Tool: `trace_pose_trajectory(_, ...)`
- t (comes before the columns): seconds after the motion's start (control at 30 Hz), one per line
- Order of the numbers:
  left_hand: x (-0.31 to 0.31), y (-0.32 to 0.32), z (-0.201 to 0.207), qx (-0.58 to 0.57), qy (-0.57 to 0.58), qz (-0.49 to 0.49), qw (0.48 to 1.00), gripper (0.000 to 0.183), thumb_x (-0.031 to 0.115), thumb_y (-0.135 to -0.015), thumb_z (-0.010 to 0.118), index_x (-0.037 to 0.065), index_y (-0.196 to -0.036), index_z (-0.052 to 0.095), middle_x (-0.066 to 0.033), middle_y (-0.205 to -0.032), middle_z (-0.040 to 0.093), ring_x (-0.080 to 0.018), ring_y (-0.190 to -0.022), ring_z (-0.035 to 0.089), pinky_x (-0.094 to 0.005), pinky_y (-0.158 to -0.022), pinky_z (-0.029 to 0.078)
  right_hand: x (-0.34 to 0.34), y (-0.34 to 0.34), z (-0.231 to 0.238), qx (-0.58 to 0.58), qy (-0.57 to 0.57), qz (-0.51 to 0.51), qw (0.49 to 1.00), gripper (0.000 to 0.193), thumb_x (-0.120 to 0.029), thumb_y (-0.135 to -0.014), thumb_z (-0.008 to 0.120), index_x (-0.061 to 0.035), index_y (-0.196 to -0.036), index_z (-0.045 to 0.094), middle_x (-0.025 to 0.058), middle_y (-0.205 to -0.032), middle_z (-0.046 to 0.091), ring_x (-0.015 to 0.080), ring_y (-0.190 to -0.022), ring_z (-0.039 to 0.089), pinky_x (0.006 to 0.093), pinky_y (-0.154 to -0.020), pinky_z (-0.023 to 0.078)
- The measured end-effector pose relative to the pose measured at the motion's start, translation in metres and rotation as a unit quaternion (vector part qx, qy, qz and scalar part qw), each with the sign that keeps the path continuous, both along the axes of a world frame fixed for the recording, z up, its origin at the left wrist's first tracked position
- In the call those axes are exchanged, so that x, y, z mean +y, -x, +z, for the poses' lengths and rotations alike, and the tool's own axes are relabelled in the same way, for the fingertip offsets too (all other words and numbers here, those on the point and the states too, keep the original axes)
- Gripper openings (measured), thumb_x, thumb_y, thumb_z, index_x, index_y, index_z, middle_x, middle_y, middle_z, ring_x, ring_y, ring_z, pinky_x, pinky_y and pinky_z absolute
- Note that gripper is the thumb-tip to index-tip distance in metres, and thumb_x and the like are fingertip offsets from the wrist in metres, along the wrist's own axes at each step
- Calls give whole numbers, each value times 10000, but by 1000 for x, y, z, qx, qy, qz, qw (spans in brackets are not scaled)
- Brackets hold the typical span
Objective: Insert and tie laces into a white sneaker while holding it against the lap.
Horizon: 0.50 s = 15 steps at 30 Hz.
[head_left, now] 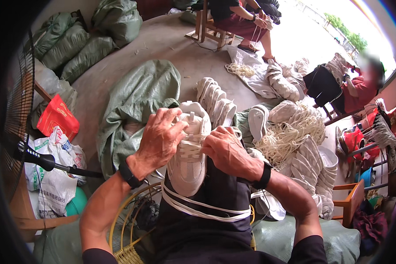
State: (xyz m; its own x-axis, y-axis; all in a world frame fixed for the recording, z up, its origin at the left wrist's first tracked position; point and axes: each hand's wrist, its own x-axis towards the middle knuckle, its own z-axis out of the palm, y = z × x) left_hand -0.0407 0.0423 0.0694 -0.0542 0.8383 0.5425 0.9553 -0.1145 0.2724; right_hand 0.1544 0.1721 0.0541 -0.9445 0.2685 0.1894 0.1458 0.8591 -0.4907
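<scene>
A white sneaker (187, 174) rests on my lap, its toe pointing toward me and its opening facing away. Flat white shoelace crosses the lower part of its front. My left hand (156, 141) grips the shoe's left side, with thumb and fingers bent over the eyelet edge beside the tongue. On the opposite side, my right hand (231, 152) is closed in a pinch on the lace by the eyelets; its fingertips are partly hidden. Loose white laces (207, 213) lie across my dark trousers, below the toe.
A heap of cream laces (290, 136) and stacked white shoe uppers (310, 165) lie to the right. A green sack (138, 94) sits ahead on the left; a fan (24, 110) stands at far left. Two people sit farther off, one holding laces (262, 24).
</scene>
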Motion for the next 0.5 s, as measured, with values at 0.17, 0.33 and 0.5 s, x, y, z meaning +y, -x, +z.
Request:
trace_pose_trajectory(0.17, 6, 6, 4, 37, 75, -16, 996, 137, 92, -802, 760, 61, -866, 643, -85, -1145, 600, -298, -1031, 569, -432, -898, 465, 11, -5, 1, 45, 177, -82, 980, 186, -145, -915, 654, 39, -887, 646, 235, -788, 653, 393, -761, 661, 479, -689, 502)
trace_pose_trajectory(0.33, 11, 13, 2, -45, 67, -36, 996, 126, 59, -807, 743, 38, -853, 627, -100, -1155, 589, -304, -1022, 573, -423, -896, 472, 23, -6, 7, 7, 222, -77, 972, 169, -128, -921, 638, 39, -906, 652, 231, -812, 673, 377, -779, 676, 458, -695, 511)
trace_pose_trajectory(0.5, -18, 56, 5, -111, 32, 48, 992, 114, 45, -852, 696, 14, -832, 589, -120, -1271, 574, -275, -1067, 577, -383, -969, 447, 34, -15, 9, 26, 206, -123, 970, 129, -104, -908, 645, 23, -916, 667, 201, -774, 669, 308, -709, 669, 407, -651, 502)
